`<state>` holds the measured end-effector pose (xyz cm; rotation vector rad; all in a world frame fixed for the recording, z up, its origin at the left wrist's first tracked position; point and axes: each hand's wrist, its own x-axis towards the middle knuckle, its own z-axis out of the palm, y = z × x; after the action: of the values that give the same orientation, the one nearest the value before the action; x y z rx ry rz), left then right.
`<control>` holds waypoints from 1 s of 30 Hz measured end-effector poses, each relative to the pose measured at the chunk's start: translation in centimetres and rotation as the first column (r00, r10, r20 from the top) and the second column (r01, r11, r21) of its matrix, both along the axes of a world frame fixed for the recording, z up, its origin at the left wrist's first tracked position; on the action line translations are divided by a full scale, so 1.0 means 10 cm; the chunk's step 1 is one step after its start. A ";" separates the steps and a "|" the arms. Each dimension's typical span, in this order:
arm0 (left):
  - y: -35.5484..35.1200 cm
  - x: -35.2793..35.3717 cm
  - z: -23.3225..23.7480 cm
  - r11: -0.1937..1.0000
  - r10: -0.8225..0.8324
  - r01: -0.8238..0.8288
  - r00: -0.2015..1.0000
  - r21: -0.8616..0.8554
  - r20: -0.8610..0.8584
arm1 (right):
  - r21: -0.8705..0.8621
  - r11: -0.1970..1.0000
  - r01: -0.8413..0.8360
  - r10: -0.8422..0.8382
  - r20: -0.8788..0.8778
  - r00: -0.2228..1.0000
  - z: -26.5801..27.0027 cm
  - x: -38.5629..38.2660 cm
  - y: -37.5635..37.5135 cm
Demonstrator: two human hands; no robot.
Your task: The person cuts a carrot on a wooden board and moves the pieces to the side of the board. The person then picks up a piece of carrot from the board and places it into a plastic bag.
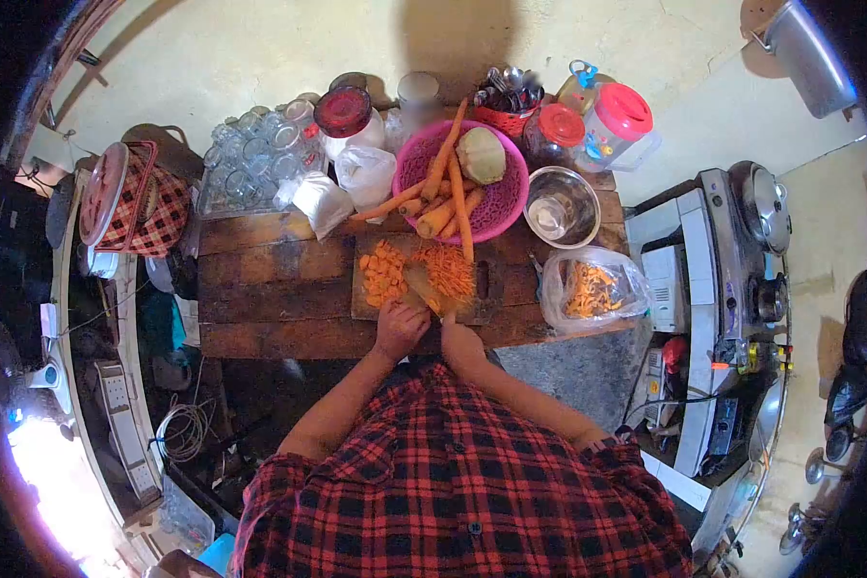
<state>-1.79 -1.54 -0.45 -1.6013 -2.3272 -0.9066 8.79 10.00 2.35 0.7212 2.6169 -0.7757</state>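
Observation:
On a wooden cutting board (pixel 364 306) lie a pile of carrot slices (pixel 383 274) at the left and a heap of thin carrot strips (pixel 447 271) at the right. My left hand (pixel 402 328) rests at the board's near edge, fingers bent over something I cannot make out, just below the slices. Beside it, my right hand (pixel 460 343) is closed at the near edge, below the strips; what it grips is hidden. Behind the board, a pink basket (pixel 516 197) holds several whole carrots (pixel 438 220) and a pale green round vegetable (pixel 482 156).
A metal bowl (pixel 563 206) and a plastic bag of peelings (pixel 594 289) stand to the right. Glasses (pixel 258 154), white bags (pixel 364 175) and lidded jars (pixel 344 114) line the back left. A stove (pixel 727 260) is at the far right.

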 end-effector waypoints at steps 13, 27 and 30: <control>-0.02 0.00 0.00 1.000 -0.002 0.002 1.000 -0.031 0.000 | -0.049 0.999 -0.010 0.010 0.001 1.000 -0.03 -0.05 0.04; -0.01 0.00 0.06 0.996 0.030 -0.030 1.000 -0.080 -0.008 | -0.085 0.996 0.017 -0.018 -0.006 1.000 0.05 -0.05 0.02; -0.02 -0.01 0.00 1.000 -0.001 0.000 0.999 0.013 0.034 | -0.093 0.996 0.008 -0.007 0.008 1.000 0.00 -0.03 0.00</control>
<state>-1.92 -1.71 -0.43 -1.5939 -2.3385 -0.9540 8.48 10.01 2.39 0.7065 2.5535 -0.8879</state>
